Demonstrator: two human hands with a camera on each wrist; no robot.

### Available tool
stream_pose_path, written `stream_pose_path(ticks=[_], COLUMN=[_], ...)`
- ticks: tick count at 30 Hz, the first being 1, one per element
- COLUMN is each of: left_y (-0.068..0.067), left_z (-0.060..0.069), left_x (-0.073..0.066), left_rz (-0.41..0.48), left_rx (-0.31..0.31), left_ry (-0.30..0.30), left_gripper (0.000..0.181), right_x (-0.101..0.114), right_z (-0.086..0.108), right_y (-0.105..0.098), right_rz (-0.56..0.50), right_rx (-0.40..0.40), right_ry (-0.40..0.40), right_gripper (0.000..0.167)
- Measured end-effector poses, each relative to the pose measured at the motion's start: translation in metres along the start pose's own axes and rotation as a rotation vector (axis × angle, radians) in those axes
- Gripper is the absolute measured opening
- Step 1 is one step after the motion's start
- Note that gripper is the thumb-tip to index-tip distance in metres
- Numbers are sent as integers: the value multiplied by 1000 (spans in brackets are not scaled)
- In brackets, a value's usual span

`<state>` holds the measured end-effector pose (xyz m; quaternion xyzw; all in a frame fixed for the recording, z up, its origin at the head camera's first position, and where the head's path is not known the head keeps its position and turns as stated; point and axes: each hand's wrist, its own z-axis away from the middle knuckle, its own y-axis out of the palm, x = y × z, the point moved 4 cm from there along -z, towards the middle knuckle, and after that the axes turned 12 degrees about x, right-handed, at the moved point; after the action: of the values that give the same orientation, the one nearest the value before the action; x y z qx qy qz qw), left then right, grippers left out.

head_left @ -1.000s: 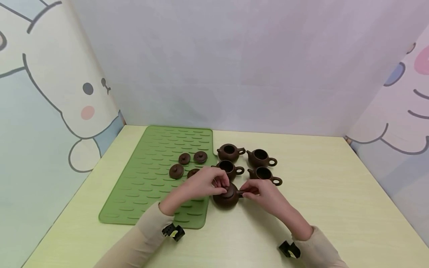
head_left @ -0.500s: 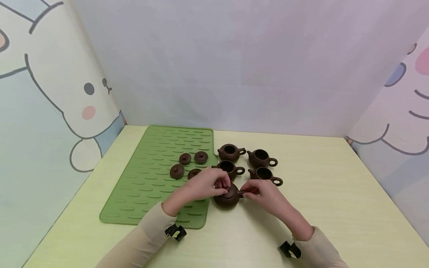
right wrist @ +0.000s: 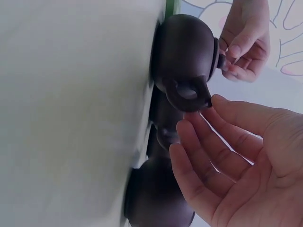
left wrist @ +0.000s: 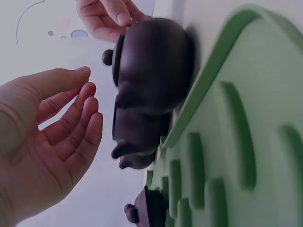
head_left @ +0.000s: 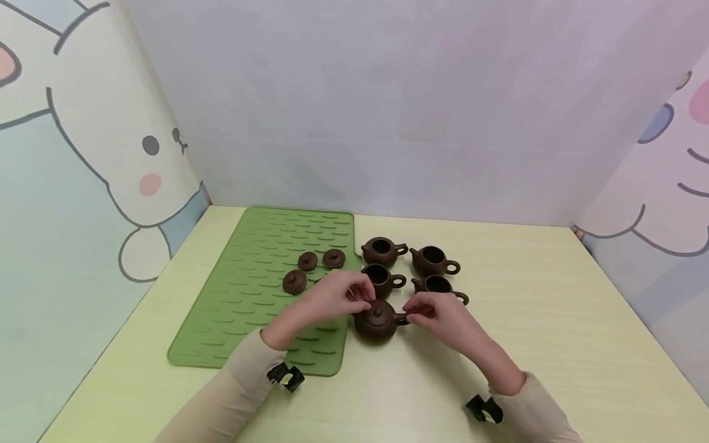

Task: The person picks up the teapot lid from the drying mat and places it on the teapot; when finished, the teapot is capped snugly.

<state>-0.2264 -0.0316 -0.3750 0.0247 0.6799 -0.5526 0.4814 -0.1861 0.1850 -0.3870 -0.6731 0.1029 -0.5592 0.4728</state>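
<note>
A small dark brown teapot (head_left: 375, 329) stands upright on the table, its round lid (head_left: 378, 312) seated on top. My left hand (head_left: 336, 296) is just left of the lid knob, fingers loosely bent and holding nothing; the left wrist view shows a gap between its fingertips and the knob (left wrist: 108, 57). At the teapot's right, my right hand (head_left: 445, 319) has its fingertips by the handle (right wrist: 187, 97). Its thumb tip is at the handle's outer corner, with the other fingers relaxed and spread beneath, not curled round it.
Behind stand several lidless teapots, such as one at the back left (head_left: 380, 253) and one at the back right (head_left: 429, 262). Several loose lids, including a front one (head_left: 295, 282), lie on the green ridged mat (head_left: 221, 320); my left hand partly hides one.
My left hand has let go of the lid knob and drawn a little left, uncovering the lid. The right hand has loosened from the handle and shifted slightly right.
</note>
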Motion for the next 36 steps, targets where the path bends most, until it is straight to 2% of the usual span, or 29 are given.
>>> stream_pose_path(ticks=[5, 18, 28, 36], left_y=[-8, -21, -24, -26], left_z=[6, 22, 27, 33], left_x=[8, 28, 47, 56], left_rz=[55, 88, 107, 140], left_rx=[-30, -136, -233, -291], left_ry=[-3, -30, -137, -208], left_gripper=[10, 13, 17, 19], right_x=[-2, -14, -25, -34], right_z=[4, 13, 25, 33], right_y=[-8, -25, -41, -52], right_rz=[-7, 31, 33, 36], right_rx=[-33, -85, -170, -242], right_ry=[37, 108, 133, 119], right_gripper=[10, 10, 12, 11])
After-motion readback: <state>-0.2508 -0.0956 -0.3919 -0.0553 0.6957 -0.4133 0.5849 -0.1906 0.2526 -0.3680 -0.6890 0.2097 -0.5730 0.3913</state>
